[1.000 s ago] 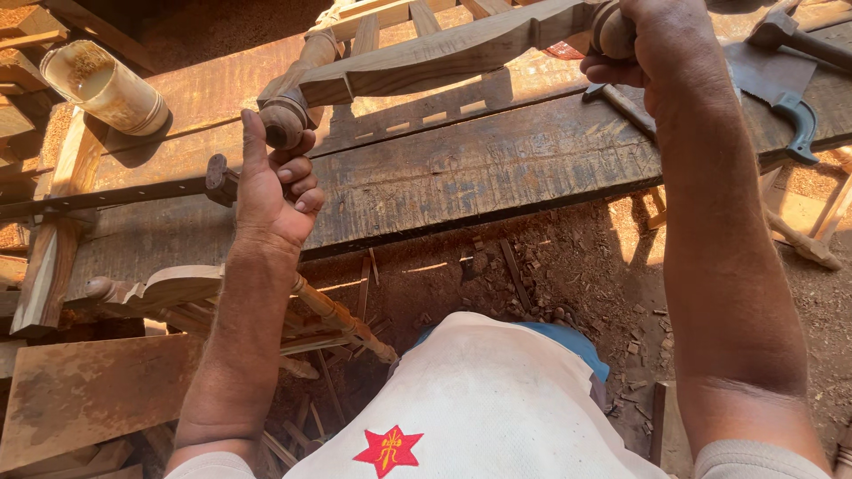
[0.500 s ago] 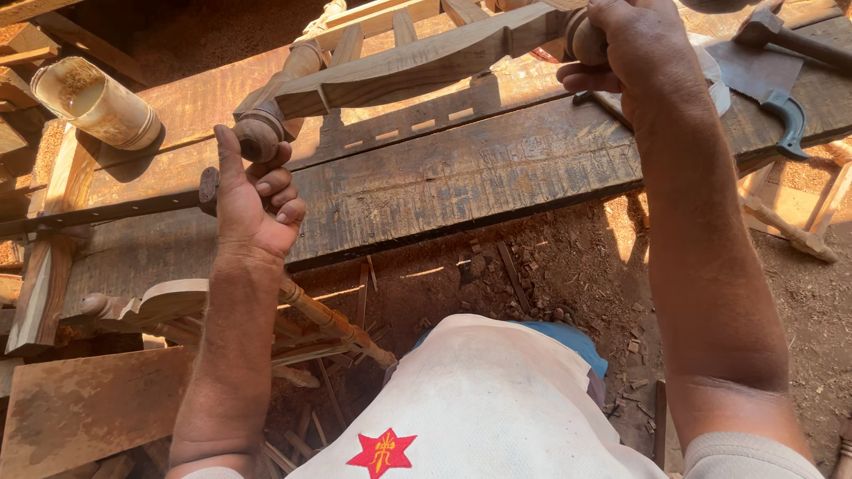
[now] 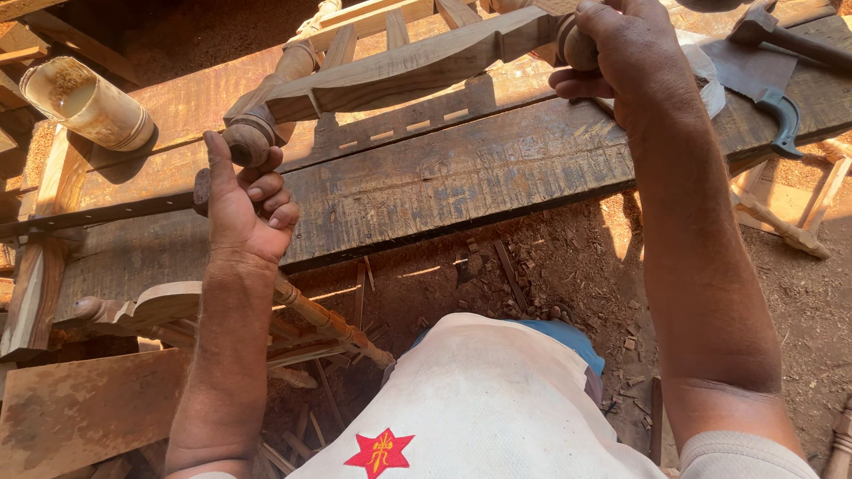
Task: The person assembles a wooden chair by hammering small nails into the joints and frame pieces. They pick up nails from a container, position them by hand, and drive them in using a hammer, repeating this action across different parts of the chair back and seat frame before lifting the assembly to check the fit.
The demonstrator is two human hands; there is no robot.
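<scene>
2 hands [image 3: 251, 206] [image 3: 632, 64] grip carved rail's [image 3: 417, 66] knobs, closed; far end cut off.

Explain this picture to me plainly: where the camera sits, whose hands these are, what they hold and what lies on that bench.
There is no machine here. One camera is worn on a person's head and looks down past their white shirt at their two bare hands. The left hand grips the round turned knob at one end of a carved wooden chair piece; the right hand grips the knob at the other end. The piece sits on a rough dark plank workbench. Also on the bench: a pale cylindrical container far left, and a hammer and a curved-handled metal tool at right. Below, the dirt floor is strewn with wood chips, and more turned wooden parts lie under the bench.
</scene>
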